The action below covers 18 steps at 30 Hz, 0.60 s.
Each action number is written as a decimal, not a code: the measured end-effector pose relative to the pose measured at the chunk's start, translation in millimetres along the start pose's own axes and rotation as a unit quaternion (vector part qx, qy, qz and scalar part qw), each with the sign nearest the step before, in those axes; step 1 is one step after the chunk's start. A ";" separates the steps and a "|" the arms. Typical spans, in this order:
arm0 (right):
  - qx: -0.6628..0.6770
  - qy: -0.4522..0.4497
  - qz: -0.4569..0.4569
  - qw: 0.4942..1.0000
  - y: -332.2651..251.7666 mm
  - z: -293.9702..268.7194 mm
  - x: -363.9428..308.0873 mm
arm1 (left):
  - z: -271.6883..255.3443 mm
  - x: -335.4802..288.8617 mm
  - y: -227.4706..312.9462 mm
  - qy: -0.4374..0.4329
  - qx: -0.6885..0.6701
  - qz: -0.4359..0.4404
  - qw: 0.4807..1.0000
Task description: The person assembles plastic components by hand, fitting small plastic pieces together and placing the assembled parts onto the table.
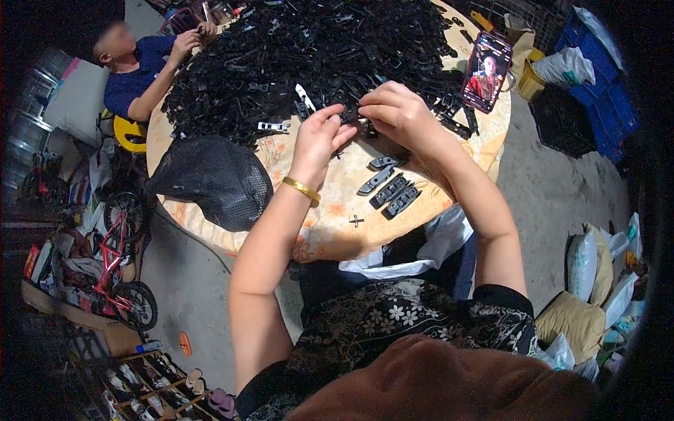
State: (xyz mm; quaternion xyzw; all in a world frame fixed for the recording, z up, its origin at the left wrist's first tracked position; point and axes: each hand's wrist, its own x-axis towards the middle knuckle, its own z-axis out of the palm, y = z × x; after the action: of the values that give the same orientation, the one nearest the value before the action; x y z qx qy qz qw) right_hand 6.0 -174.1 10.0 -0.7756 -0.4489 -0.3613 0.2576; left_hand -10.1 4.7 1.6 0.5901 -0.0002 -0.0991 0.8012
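Parts (jagged, black) heap beyond the curled right hand.

Above the surface, my left hand and right hand nearly meet, fingers bent, forearms angled inward.

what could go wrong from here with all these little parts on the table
The four long grey-and-black plastic pieces lie beside the bare right forearm, so a sweep of it might scatter them. The tiny dark cross-shaped piece lies near the front edge of the round table with a cream floral cover and could be brushed off. Anything dropped by the fingertips might get lost in the big heap of small black parts.
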 end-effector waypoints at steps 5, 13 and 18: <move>0.008 -0.026 0.005 1.000 -4.4 5.2 -0.8 | 0.3 -0.7 -2.3 -0.020 0.018 0.007 1.000; -0.055 0.015 -0.035 0.998 -1.9 11.9 3.3 | -6.4 0.5 0.9 -0.044 -0.074 -0.003 0.996; 0.158 0.093 0.241 0.953 15.1 18.2 0.6 | -1.5 2.3 0.2 0.023 -0.013 0.036 0.999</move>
State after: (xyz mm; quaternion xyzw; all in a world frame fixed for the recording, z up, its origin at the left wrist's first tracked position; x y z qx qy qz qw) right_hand 25.5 -167.6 -1.6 -0.7731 -0.2739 -0.2840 0.4966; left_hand -7.6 5.8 1.0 0.5817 -0.0015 -0.0569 0.8114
